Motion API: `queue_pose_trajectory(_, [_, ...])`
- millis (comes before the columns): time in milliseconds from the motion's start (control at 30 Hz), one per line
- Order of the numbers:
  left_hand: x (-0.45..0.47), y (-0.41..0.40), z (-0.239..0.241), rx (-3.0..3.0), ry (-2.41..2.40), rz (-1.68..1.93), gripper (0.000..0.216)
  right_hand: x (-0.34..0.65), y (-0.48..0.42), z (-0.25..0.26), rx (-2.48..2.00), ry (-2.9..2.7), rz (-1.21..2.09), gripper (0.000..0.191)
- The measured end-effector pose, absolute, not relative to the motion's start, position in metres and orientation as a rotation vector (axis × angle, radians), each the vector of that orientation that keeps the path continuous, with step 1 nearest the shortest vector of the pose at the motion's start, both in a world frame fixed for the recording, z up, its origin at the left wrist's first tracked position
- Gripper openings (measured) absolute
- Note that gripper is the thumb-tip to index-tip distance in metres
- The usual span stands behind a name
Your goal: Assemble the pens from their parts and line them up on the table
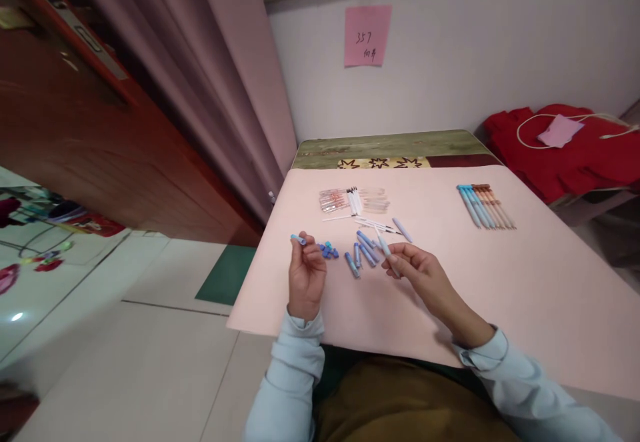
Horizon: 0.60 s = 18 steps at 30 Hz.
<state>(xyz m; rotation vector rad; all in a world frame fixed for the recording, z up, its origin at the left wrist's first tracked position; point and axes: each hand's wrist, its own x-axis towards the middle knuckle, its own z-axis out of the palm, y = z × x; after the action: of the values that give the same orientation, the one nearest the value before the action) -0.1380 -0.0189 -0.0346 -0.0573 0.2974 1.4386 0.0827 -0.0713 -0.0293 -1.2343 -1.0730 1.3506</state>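
Pen barrel (385, 245) — prob. light, stiff, slick plastic — best pinched mid-shaft, where right hand (417, 272) clamps it; left hand (306, 274) fingertips pinch blue cap (299, 239).

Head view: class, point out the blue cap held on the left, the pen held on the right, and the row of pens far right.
blue cap (299, 239), head view, its exposed end.
held pen (384, 246), head view, mid-shaft.
row of pens (485, 207), head view, middle of the row.

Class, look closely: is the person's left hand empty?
No, the left hand pinches a blue cap at its fingertips.
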Motion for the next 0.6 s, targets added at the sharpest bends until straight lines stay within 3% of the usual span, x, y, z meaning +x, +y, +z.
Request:
queue_pose_trajectory(300, [-0.152, -0.017, -0.055, -0.043, 0.349, 1.482, 0.036, 0.056, -0.042, -0.023, -1.289, -1.229, 1.324, 0.009])
queue_pose_trajectory(600, [-0.141, -0.02, -0.05, -0.072, 0.518, 1.369, 0.031, 0.04, -0.049, -0.014, -1.231, -1.147, 1.567, 0.019])
